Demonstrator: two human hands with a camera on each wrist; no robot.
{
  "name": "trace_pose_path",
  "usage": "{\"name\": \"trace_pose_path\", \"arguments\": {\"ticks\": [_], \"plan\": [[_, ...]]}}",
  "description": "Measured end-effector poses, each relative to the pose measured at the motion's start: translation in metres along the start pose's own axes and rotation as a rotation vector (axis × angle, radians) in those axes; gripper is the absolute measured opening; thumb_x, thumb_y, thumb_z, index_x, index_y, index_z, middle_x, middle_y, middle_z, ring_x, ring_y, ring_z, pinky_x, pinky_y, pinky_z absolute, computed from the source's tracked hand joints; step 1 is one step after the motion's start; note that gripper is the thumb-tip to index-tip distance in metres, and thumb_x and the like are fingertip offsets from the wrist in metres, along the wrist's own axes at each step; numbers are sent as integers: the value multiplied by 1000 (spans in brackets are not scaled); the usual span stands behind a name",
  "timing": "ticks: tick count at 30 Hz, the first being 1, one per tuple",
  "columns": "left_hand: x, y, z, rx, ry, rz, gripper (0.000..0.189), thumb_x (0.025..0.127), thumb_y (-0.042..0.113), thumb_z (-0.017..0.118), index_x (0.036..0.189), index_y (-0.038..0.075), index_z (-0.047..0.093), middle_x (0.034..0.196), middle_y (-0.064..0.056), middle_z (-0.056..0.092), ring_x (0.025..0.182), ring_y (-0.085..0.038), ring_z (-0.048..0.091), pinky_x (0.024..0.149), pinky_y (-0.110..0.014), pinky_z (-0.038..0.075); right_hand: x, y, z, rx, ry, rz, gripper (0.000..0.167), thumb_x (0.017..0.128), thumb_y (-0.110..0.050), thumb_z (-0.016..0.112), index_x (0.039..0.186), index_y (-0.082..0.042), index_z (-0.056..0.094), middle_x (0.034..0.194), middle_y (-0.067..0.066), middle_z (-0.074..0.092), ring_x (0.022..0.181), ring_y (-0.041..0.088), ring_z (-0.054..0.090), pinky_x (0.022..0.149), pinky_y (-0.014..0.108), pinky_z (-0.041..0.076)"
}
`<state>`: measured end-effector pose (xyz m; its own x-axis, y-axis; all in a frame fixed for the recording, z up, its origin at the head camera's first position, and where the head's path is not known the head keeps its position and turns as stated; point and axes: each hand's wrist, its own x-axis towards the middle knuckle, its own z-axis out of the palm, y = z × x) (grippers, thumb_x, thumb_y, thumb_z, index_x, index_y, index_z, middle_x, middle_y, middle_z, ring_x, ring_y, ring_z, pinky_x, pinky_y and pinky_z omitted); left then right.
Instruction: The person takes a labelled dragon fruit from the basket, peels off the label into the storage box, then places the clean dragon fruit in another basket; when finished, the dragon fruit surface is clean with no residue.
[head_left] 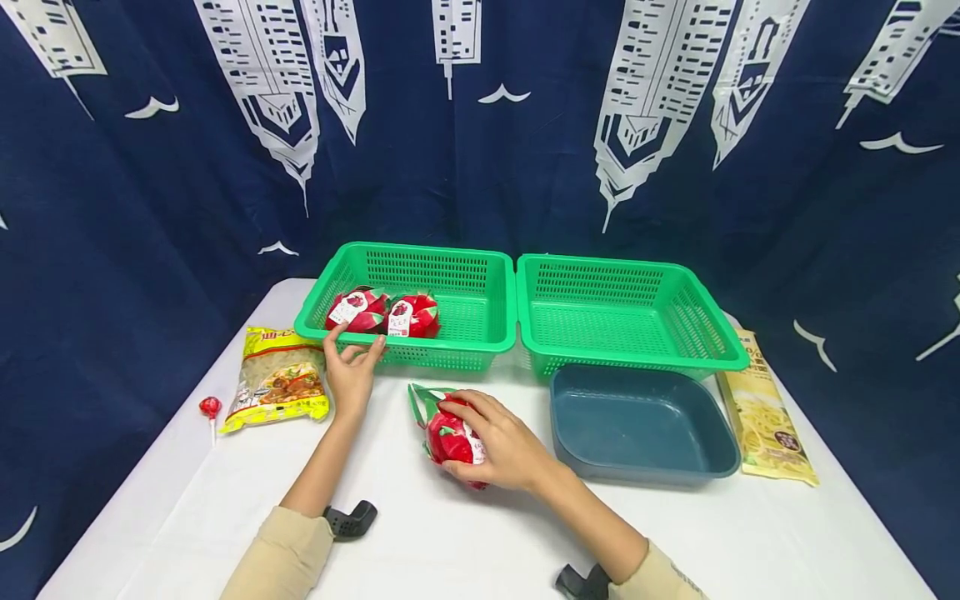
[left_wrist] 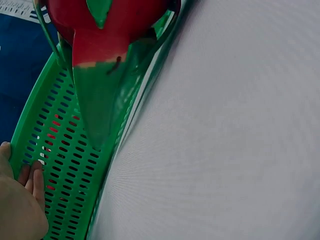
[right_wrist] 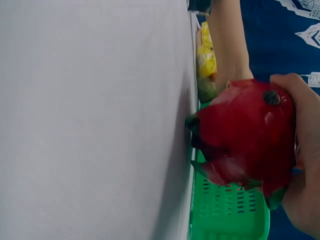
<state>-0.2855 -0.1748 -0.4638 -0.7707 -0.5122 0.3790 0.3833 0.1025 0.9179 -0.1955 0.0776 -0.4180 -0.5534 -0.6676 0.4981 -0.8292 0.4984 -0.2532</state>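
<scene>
My right hand (head_left: 504, 442) grips a red dragon fruit (head_left: 447, 437) in clear wrap with a white label, over the table in front of the left green basket (head_left: 480, 343). The fruit's green leaf tips point away to the left in the head view. In the right wrist view, the dragon fruit (right_wrist: 245, 135) hides most of the fingers. My left hand (head_left: 351, 375) touches the front rim and outer wall of that basket. Two wrapped dragon fruits (head_left: 414, 317) lie side by side inside it, just behind the left fingertips.
A second green basket (head_left: 637, 360) adjoins on the right. A dark blue tub (head_left: 645, 479) stands before it. A yellow noodle packet (head_left: 768, 417) lies at the far right. At left are a yellow food bag (head_left: 281, 379) and a red lollipop (head_left: 211, 407).
</scene>
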Motion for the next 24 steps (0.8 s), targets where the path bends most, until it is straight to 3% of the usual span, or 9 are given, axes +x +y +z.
{"name": "trace_pose_path", "arguments": {"ticks": [2, 5, 8, 10, 16, 19, 24], "plan": [[1, -3, 0, 14, -1, 13, 68, 76, 41, 73, 132, 20, 41, 73, -2, 60, 66, -19, 67, 60, -23, 52, 1, 2, -1, -31, -35, -7, 66, 76, -51, 65, 132, -19, 50, 132, 2, 45, 122, 15, 40, 98, 35, 39], [-4, 10, 2, 13, 17, -9, 61, 78, 33, 74, 129, 16, 46, 72, -5, 60, 67, -22, 67, 58, -21, 50, 4, 4, -2, -69, -68, -22, 64, 77, -54, 62, 131, -21, 51, 131, 1, 46, 121, 16, 41, 99, 35, 37], [-8, 22, 3, 3, 33, -32, 57, 78, 28, 75, 126, 11, 48, 70, -1, 59, 68, -25, 67, 58, -18, 49, 9, 3, -2, -107, -89, -56, 62, 78, -55, 61, 130, -22, 52, 130, 1, 47, 120, 17, 42, 100, 36, 36], [-9, 21, 3, 0, 34, -16, 56, 78, 28, 75, 124, 11, 50, 68, 2, 60, 69, -25, 67, 58, -19, 49, 11, 2, -3, -135, -101, -93, 62, 77, -57, 60, 129, -24, 53, 130, 2, 47, 121, 19, 41, 100, 38, 34], [-9, 23, 5, -33, 30, -15, 55, 78, 24, 75, 123, 7, 50, 67, 2, 58, 70, -29, 66, 60, -20, 51, 14, 1, -4, -228, -132, -188, 67, 77, -64, 57, 136, -35, 46, 143, 10, 31, 133, 25, 24, 107, 47, 20], [-9, 27, 5, -43, 31, -30, 54, 78, 20, 75, 123, 5, 50, 69, -3, 59, 68, -28, 67, 60, -19, 50, 10, -4, -3, -242, -132, -107, 83, 76, -65, 57, 145, -30, 28, 150, 12, 17, 137, 28, 16, 108, 49, 17], [-8, 28, 3, -47, 38, -32, 55, 77, 19, 76, 122, 3, 50, 71, -11, 60, 65, -24, 67, 58, -21, 50, -1, -17, 2, -183, -99, 212, 119, 70, -72, 58, 148, -8, -6, 152, 16, 1, 137, 32, 14, 105, 49, 24]]}}
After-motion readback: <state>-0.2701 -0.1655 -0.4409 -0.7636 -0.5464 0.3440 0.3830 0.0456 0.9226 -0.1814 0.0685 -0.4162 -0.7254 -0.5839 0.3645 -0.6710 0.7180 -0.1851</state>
